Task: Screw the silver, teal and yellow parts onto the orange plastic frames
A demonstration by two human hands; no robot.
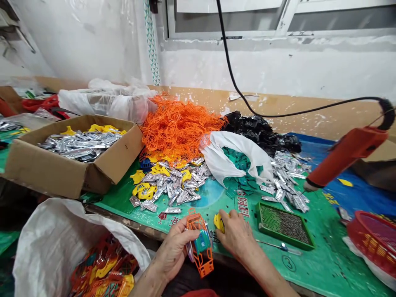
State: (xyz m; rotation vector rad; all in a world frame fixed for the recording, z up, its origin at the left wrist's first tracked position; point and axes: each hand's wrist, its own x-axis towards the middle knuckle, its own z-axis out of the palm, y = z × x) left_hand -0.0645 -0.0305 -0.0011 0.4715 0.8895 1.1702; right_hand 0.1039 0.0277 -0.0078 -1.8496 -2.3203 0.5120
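Note:
My left hand (176, 245) is closed on an orange plastic toy-car frame (206, 268) at the table's front edge. A teal translucent piece (202, 241) sits inside that frame, under my thumb. Just right of it, my right hand (236, 233) pinches a yellow plastic part (219, 222) low over the green table cover. Beyond my hands lies a pile of silvery metallic-looking plates (173, 185) mixed with yellow parts (145, 190). More orange frames (182, 128) are heaped behind them. Teal pieces (238, 161) spill from a white plastic bag (216, 152).
A green tray of small screws (287, 225) and a screwdriver (278, 246) lie right. A red electric screwdriver (346, 159) hangs from a black cable (229, 62). At left are a cardboard box (46, 169) and a white sack (37, 243) of assembled pieces. A red basket (371, 239) stands far right.

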